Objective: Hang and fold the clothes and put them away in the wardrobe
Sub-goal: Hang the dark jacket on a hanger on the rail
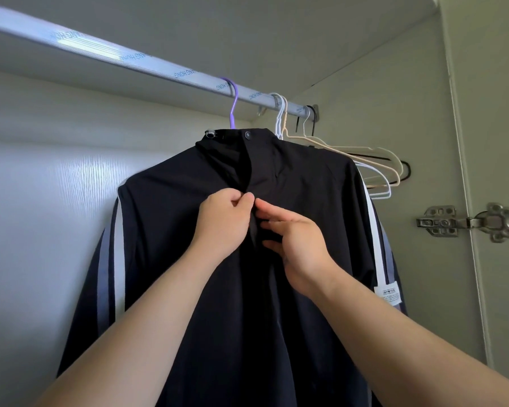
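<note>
Black jacket (188, 289) is hanging from the purple hanger (234, 104) on the rail (130, 58), and we are likely fastening its front below that rail, our left hand (227, 221) pinching the front edge, our right hand (301, 245) resting loose, open fingers beside it, any folding seemingly left to do.

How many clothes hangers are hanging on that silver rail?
4 at least: a purple plastic hanger inside the black striped jacket, then an empty white hanger, a beige hanger and a black hanger, bunched at the silver rail's right end. Overlaps may hide more.
</note>
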Tool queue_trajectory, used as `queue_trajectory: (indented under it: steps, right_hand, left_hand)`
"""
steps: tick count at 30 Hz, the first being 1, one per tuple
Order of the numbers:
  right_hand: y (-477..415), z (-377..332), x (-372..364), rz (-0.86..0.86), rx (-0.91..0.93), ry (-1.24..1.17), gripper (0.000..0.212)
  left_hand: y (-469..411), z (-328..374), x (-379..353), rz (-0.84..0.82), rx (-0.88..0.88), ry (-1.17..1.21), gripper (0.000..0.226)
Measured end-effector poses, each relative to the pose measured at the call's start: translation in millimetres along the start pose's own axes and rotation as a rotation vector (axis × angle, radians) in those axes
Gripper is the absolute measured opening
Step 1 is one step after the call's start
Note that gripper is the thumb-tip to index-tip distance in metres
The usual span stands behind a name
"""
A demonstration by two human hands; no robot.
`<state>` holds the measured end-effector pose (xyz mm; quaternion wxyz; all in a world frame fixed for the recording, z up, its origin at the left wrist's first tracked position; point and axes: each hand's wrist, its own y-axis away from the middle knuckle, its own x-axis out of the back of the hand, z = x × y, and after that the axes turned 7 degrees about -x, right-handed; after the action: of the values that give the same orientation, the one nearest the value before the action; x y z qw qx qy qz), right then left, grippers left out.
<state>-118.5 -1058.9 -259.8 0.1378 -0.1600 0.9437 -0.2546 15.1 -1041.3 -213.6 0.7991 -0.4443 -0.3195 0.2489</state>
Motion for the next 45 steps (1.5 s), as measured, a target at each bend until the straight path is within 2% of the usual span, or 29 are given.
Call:
queue_trajectory:
  steps: [2, 5, 8, 14, 19, 24, 32, 37, 40, 42, 45]
  right_hand:
    - [0, 0, -1, 0.005, -0.002, -0.007, 0.047]
    - [-1, 3, -6, 0.061, -0.031, -0.038, 0.032]
    - [-2, 9, -8, 0.162, -0.092, -0.059, 0.013]
    - [-2, 24, -2, 0.234, -0.168, 0.005, 0.012]
    - [2, 39, 0, 0.215, -0.230, 0.108, 0.009]
    - [24, 69, 9, 0.193, -0.307, 0.213, 0.007]
    - [75, 159, 37, 0.201, -0.589, 0.241, 0.014]
    - [111, 216, 46, 0.208, -0.760, 0.240, 0.014]
    - [128, 244, 52, 0.229, -0.833, 0.217, 0.016]
    - [139, 262, 55, 0.245, -0.921, 0.170, 0.015]
    - [158, 289, 56, 0.296, -1.122, 0.053, 0.009]
  left_hand:
    - [-1, 0, -7, 0.015, -0.005, -0.117, 0.038]
    - [-3, -1, -15, 0.020, 0.037, -0.133, 0.028]
    - [-5, -4, -18, 0.037, 0.049, -0.138, 0.032]
    - [-5, -12, -18, 0.080, 0.055, -0.061, 0.043]
    - [9, -18, -15, 0.102, 0.063, 0.071, 0.039]
    - [61, -52, -17, -0.034, 0.272, 0.134, 0.042]
    - [198, -148, -50, -0.158, 0.661, 0.222, 0.031]
    - [267, -176, -66, -0.209, 0.840, 0.258, 0.022]
    - [294, -184, -67, -0.180, 0.963, 0.287, 0.027]
    - [313, -186, -67, -0.233, 0.963, 0.255, 0.028]
    - [341, -188, -69, -0.415, 0.860, 0.218, 0.030]
